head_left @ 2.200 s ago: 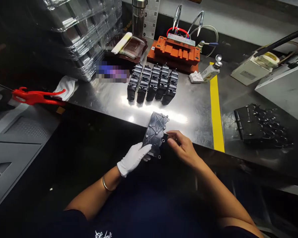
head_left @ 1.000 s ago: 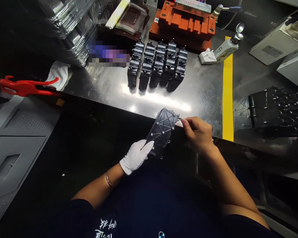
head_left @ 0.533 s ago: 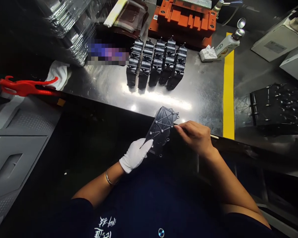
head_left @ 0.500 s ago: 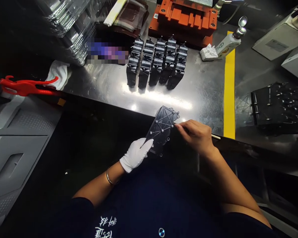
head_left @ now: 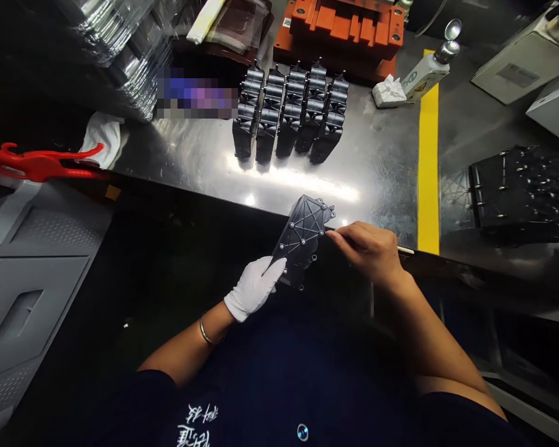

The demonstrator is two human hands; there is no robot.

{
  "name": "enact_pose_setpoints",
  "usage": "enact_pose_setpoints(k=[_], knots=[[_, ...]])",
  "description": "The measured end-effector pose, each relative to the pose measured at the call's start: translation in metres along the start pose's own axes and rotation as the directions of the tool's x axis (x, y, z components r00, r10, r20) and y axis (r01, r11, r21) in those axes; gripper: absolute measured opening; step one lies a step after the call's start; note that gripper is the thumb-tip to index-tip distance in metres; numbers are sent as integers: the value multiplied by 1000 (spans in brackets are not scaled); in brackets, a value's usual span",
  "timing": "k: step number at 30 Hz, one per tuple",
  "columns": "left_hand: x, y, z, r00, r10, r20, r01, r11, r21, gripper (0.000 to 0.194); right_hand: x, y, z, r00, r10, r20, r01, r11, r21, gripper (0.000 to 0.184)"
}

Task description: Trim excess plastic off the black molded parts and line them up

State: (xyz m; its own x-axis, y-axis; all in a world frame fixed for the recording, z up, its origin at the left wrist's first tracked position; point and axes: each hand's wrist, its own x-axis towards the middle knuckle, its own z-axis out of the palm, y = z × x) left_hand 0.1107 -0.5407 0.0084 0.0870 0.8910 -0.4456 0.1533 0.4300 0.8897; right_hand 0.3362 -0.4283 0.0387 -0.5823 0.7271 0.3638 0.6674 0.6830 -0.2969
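My left hand (head_left: 255, 289), in a white glove, grips the lower left end of a black molded plastic cover (head_left: 299, 248) with crossed ribs and small round bosses. The cover is tilted, its upper end close to the bench edge. My bare right hand (head_left: 371, 249) is closed in a pinch at the cover's right edge. From behind that hand sticks out the pale end of a thin rod-like tool (head_left: 405, 250); its tip is too small to make out. Several similar black plastic parts (head_left: 289, 115) stand in a row on the metal bench.
An orange fixture block (head_left: 345, 34) sits at the back beside a white dispenser bottle (head_left: 426, 74) and folded tissue (head_left: 389, 92). Yellow tape (head_left: 428, 174) crosses the bench. More black parts (head_left: 522, 186) lie right. A red hanger-like tool (head_left: 41, 162) and grey bin (head_left: 32, 279) are left.
The view has shifted slightly. Both hands keep their hold, and the right hand's fingertips stay at nearly the same spot on the cover's right edge.
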Motion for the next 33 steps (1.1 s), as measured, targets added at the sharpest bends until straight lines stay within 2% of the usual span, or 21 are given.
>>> enact_pose_setpoints(k=[4,7,12,17,33], knots=[[0,1,0,1000,4,0,-4,1000,-7,45,7,1,-5,999,-40,28,43,994,-100,31],[0,2,0,1000,15,-7,-15,1000,-11,45,9,-1,-5,1000,14,-17,-16,988,-152,33],[1,3,2,1000,14,-5,-14,1000,-13,45,-2,-3,4,991,120,-54,-120,993,3,29],[1,3,2,1000,9,-16,-9,1000,-10,45,-10,-5,9,968,230,-100,-222,971,86,27],[2,4,2,999,13,-34,-14,1000,-17,45,-13,-6,11,965,251,-76,-239,961,140,24]])
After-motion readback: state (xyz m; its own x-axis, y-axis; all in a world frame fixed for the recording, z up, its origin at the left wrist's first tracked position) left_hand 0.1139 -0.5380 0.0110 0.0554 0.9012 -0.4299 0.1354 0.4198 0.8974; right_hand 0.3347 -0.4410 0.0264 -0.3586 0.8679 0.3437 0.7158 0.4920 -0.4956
